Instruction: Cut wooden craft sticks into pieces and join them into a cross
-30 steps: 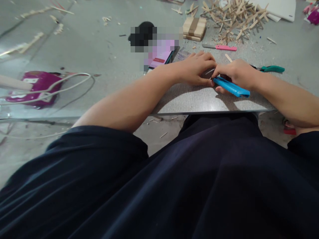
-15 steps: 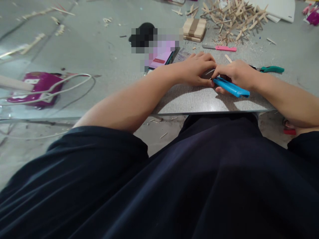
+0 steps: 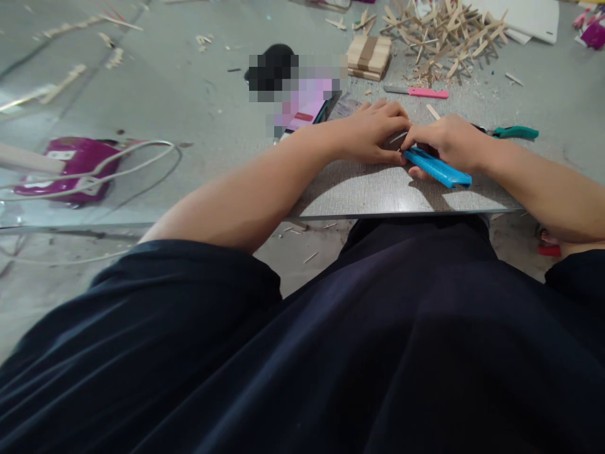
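Observation:
A blue utility knife [image 3: 439,169] is gripped in my right hand [image 3: 449,142], its handle end pointing down and right toward the table edge. Its blade is hidden where both hands meet. My left hand [image 3: 378,132] rests on the table just left of it, knuckles up, thumb and fingertips close against the right fingers. A thin pale sliver shows between the hands, but what the left fingers pinch is too hidden to name. Behind my right hand lie a wooden craft stick [image 3: 432,112] and green-handled pliers [image 3: 515,132], partly covered.
Beyond my hands lie a pink-handled knife [image 3: 428,93], a banded stack of wooden sticks [image 3: 368,55] and a heap of stick pieces [image 3: 444,34]. A phone [image 3: 309,104] and a black mouse-like object [image 3: 271,66] are left of these. A white cable [image 3: 155,146] crosses a purple packet [image 3: 80,167].
The handle end of the utility knife has shifted very slightly left and down. Both hands stay in nearly the same place.

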### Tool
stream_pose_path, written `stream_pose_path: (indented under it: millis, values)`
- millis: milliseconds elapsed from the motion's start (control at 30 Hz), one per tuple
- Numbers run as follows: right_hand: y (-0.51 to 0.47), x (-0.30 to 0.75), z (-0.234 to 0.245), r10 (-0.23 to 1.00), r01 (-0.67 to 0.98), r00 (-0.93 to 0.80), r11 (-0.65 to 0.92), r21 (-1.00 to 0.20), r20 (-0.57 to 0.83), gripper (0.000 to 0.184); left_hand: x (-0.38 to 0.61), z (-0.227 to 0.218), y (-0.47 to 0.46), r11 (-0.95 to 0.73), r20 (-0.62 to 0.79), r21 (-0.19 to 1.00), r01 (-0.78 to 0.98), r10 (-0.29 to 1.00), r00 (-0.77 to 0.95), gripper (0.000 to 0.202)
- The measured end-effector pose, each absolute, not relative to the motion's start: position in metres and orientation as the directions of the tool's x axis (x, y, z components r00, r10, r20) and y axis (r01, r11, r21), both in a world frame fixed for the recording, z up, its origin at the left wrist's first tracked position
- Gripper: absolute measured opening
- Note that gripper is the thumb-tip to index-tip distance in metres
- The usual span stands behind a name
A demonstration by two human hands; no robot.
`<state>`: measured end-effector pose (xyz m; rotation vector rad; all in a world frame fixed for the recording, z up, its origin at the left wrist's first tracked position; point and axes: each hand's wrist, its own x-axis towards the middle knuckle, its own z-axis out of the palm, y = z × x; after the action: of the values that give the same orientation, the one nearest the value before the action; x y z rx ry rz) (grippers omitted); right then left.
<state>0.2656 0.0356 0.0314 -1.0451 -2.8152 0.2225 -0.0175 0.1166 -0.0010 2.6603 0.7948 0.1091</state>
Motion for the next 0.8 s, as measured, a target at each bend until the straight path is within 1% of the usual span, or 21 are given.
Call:
stream_pose_path:
  millis: [167,267,533,700,800]
  values:
    - [0.037,0.266,0.029,0.634,0.621,-0.768,0.772,-0.138,0.093,0.051,-0.019,-0.005,0.12,-0.772,0.01,0.396,0.498,0.546,0.838,0.09]
    - [0.038,0.267,0.028,0.624,0.611,-0.776,0.78,-0.133,0.095,0.051,-0.021,-0.01,0.123,-0.776,0.041,0.414,0.476,0.538,0.842,0.084]
    - [0.036,0.264,0.032,0.639,0.625,-0.766,0.767,-0.149,0.074,0.055,-0.025,-0.017,0.13,-0.804,0.055,0.406,0.434,0.495,0.867,0.087]
    - [0.038,0.265,0.031,0.661,0.642,-0.748,0.745,-0.182,0.067,0.055,-0.026,-0.021,0.134,-0.823,0.117,0.408,0.396,0.477,0.871,0.084]
    - [0.037,0.265,0.032,0.665,0.647,-0.745,0.74,-0.184,0.049,0.054,-0.025,-0.022,0.134,-0.824,0.116,0.407,0.394,0.474,0.873,0.084]
